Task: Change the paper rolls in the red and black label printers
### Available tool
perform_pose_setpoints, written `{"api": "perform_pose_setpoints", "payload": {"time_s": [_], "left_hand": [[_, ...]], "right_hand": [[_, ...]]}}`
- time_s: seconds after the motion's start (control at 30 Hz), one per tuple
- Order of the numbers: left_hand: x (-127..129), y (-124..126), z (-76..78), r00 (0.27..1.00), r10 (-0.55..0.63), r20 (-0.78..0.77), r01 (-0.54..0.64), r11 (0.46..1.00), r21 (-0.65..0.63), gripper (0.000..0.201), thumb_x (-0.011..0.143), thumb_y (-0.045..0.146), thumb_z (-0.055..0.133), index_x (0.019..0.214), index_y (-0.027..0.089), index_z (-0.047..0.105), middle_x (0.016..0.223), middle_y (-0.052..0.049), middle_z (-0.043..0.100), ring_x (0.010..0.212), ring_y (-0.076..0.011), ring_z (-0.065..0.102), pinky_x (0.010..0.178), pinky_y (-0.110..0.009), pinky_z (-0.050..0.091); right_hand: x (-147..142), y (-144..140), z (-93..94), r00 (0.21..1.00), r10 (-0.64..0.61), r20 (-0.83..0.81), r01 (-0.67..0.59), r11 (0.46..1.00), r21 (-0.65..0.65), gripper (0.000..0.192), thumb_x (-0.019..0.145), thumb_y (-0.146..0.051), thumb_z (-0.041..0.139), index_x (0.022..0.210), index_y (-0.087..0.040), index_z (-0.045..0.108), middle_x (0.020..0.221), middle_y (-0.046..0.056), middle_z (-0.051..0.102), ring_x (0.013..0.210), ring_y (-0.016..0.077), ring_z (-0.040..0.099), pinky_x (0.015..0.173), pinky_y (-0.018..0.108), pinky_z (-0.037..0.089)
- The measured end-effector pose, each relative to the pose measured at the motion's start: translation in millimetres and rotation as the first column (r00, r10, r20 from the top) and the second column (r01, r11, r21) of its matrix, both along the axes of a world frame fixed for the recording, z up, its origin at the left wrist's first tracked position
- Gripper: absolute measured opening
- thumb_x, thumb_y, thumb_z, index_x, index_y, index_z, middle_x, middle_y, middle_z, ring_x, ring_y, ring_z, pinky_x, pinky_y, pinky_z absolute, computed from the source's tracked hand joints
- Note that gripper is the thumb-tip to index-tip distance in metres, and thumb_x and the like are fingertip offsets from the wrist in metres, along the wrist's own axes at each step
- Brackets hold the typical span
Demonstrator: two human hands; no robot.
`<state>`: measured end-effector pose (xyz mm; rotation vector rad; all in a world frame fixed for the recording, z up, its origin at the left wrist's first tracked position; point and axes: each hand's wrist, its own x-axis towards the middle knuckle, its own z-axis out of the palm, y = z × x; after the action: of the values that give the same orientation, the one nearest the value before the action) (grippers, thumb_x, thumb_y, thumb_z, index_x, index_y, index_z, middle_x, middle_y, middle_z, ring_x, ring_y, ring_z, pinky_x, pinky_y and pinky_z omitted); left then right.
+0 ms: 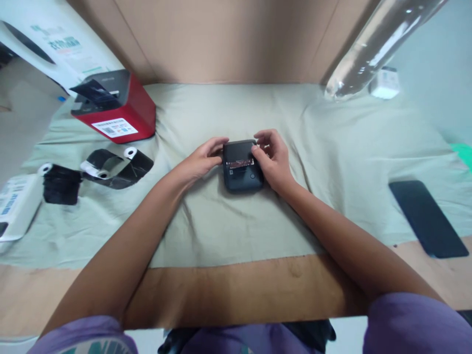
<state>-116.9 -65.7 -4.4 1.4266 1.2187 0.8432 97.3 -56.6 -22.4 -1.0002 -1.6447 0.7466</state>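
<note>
A small dark portable printer lies on the cloth at the middle, with a shiny reddish-brown strip across its slot and a round button on top. My left hand holds its left side, fingers at the far corner and thumb along the edge. Against the right side is my right hand, its thumb resting on the top near the strip and its fingers curled by the far right corner. The two hands grip the printer between them. Its underside is hidden.
At the left stand a red and black box-shaped device, a white jug, black rolls of film and a white box. To the right are a phone, a clear plastic tube and a small white block. Cardboard rises behind.
</note>
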Motion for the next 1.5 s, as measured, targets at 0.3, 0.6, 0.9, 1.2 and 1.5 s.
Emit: {"api": "perform_pose_setpoints", "payload": {"time_s": [0.3,0.6,0.9,1.2,1.5], "left_hand": [[0,0,0.7,1.0,-0.006,-0.022,0.007,1.0,0.013,0.059,0.075,0.015,0.059,0.134,0.022,0.057,0.144,-0.011,0.057,0.137,-0.0286,0.049,0.117,-0.046,0.039],[12,-12,-19.7,0.977,0.205,-0.062,-0.182,0.947,0.265,0.042,0.078,0.018,0.054,0.119,0.02,0.061,0.126,-0.007,0.066,0.122,-0.0206,0.059,0.111,-0.038,0.045],[1,-23,-4.9,0.919,0.295,-0.264,-0.159,0.886,0.435,0.018,0.078,0.024,0.062,0.089,0.019,0.076,0.091,-0.005,0.072,0.088,-0.019,0.065,0.084,-0.031,0.053],[-7,-24,-4.5,0.856,0.234,-0.462,-0.022,0.908,0.419,0.024,0.08,0.026,0.062,0.094,0.022,0.081,0.072,-0.002,0.073,0.071,-0.017,0.065,0.071,-0.027,0.048],[4,-31,14.7,0.646,0.054,-0.761,0.223,0.941,0.256,0.019,0.078,0.024,0.059,0.067,0.024,0.074,0.06,-0.006,0.065,0.074,-0.0261,0.064,0.075,-0.036,0.045]], "right_hand": [[-1,10,-9.1,0.999,0.001,0.051,0.0,1.0,-0.022,0.028,0.094,-0.051,0.059,0.107,-0.026,0.055,0.099,0.003,0.054,0.079,0.0147,0.052,0.07,0.029,0.048],[0,13,-11.2,0.999,0.002,0.036,0.0,0.999,-0.041,0.032,0.092,-0.056,0.062,0.103,-0.025,0.057,0.099,0.003,0.056,0.078,0.0142,0.052,0.072,0.029,0.049],[0,14,-13.0,0.998,-0.009,0.065,0.01,1.0,-0.015,0.035,0.093,-0.059,0.058,0.102,-0.025,0.056,0.096,0.002,0.055,0.078,0.0143,0.052,0.073,0.029,0.048],[-1,10,-8.3,0.993,-0.087,0.077,0.084,0.996,0.04,0.028,0.099,-0.051,0.05,0.094,-0.024,0.054,0.093,0.003,0.057,0.082,0.0169,0.053,0.078,0.032,0.046],[0,10,-6.8,0.988,-0.115,0.101,0.114,0.993,0.017,0.026,0.1,-0.048,0.048,0.094,-0.023,0.054,0.089,0.002,0.058,0.078,0.016,0.053,0.076,0.031,0.042]]}}
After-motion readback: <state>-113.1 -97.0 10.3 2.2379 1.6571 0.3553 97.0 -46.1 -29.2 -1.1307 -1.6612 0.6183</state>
